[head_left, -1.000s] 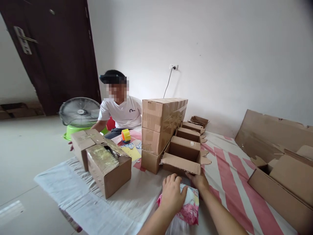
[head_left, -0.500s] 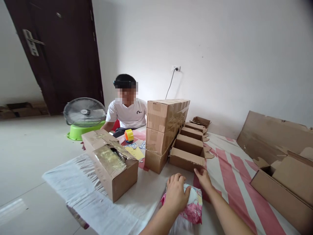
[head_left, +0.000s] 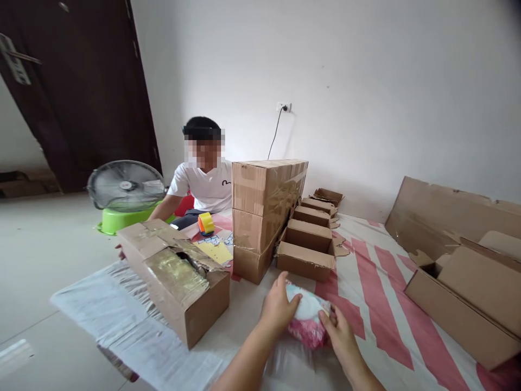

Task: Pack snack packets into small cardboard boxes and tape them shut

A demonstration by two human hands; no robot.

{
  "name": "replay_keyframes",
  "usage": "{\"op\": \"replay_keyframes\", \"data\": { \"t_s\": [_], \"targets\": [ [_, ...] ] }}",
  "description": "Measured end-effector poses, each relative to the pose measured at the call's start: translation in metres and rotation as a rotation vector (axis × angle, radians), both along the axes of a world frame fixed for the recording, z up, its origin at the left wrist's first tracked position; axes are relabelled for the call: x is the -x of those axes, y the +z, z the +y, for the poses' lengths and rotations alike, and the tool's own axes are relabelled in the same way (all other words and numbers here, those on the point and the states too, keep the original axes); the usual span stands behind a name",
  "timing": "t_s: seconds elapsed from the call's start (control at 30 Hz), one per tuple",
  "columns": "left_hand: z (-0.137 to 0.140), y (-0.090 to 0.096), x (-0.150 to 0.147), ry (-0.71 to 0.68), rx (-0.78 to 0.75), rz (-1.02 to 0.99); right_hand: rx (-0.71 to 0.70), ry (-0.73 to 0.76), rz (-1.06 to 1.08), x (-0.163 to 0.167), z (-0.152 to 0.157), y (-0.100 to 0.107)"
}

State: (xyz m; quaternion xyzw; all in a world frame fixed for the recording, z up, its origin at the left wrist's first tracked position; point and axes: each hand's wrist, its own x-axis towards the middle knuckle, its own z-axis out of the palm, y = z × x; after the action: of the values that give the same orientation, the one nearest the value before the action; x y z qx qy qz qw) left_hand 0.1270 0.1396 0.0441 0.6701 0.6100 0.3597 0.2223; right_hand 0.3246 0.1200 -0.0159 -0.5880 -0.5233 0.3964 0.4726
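Note:
A soft plastic pack point(head_left: 307, 317), pink and pale blue-white, is between my hands, just in front of the row of open boxes; its exact kind is not clear. My left hand point(head_left: 280, 304) grips its left end, thumb over the top. On the right end, my right hand point(head_left: 336, 326) closes around it with the thumb on top and fingers behind. Just beyond the pack stands the nearest open cardboard box point(head_left: 307, 258), its inside facing up. Left of it rises a stack of taped cardboard boxes point(head_left: 250, 217).
A person point(head_left: 205, 184) sits across, one arm beside a long taped carton point(head_left: 175, 277) with a torn hole. A tape roll point(head_left: 206, 224) lies near them. Larger open cartons point(head_left: 459, 298) stand at the right on the striped cloth point(head_left: 378, 288). A fan point(head_left: 126, 185) sits on a green stool.
My right hand has left the open box and now holds the pack's right end. The pack is lifted and tilted slightly between both hands. The torn carton has shifted a little.

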Motion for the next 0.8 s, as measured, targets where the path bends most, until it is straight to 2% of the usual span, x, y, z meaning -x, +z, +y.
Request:
{"op": "replay_keyframes", "data": {
  "t_s": [0.07,0.1,0.2,0.3,0.37,0.43,0.5,0.6,0.63,0.67,0.7,0.73,0.8],
  "targets": [
    [0.01,-0.01,-0.006,-0.128,-0.195,-0.11,-0.109,0.021,0.02,0.001,0.016,0.006],
    [0.015,-0.015,-0.009,-0.191,-0.253,-0.105,-0.178,0.057,-0.016,0.003,0.025,0.008],
    [0.021,-0.026,-0.02,-0.239,-0.248,0.061,-0.297,0.078,-0.283,0.01,0.051,0.01],
    [0.01,-0.026,-0.031,-0.158,-0.185,0.119,-0.245,-0.002,-0.466,0.017,0.059,0.001],
    [-0.01,-0.023,-0.038,-0.1,-0.128,0.14,-0.21,-0.04,-0.511,0.021,0.053,-0.005],
    [-0.04,-0.025,-0.043,-0.125,-0.073,0.161,-0.177,-0.059,-0.57,0.023,0.04,-0.011],
    [-0.077,-0.036,-0.042,-0.318,-0.089,0.167,-0.139,-0.05,-0.641,0.022,0.021,-0.014],
    [-0.135,-0.061,-0.022,-0.731,-0.247,0.096,-0.103,0.01,-0.754,0.016,-0.011,-0.019],
    [-0.153,-0.068,-0.009,-0.821,-0.283,0.055,-0.095,0.04,-0.819,0.013,-0.023,-0.022],
    [-0.167,-0.073,0.008,-0.836,-0.284,0.008,-0.088,0.072,-0.894,0.009,-0.034,-0.024],
    [-0.177,-0.076,0.027,-0.773,-0.278,-0.028,-0.081,0.106,-0.975,0.005,-0.045,-0.026],
    [-0.183,-0.075,0.049,-0.604,-0.278,-0.062,-0.071,0.137,-1.056,0.001,-0.055,-0.028],
    [-0.182,-0.064,0.097,-0.072,-0.295,-0.138,-0.057,0.188,-1.159,-0.004,-0.07,-0.03]
  ]
}}
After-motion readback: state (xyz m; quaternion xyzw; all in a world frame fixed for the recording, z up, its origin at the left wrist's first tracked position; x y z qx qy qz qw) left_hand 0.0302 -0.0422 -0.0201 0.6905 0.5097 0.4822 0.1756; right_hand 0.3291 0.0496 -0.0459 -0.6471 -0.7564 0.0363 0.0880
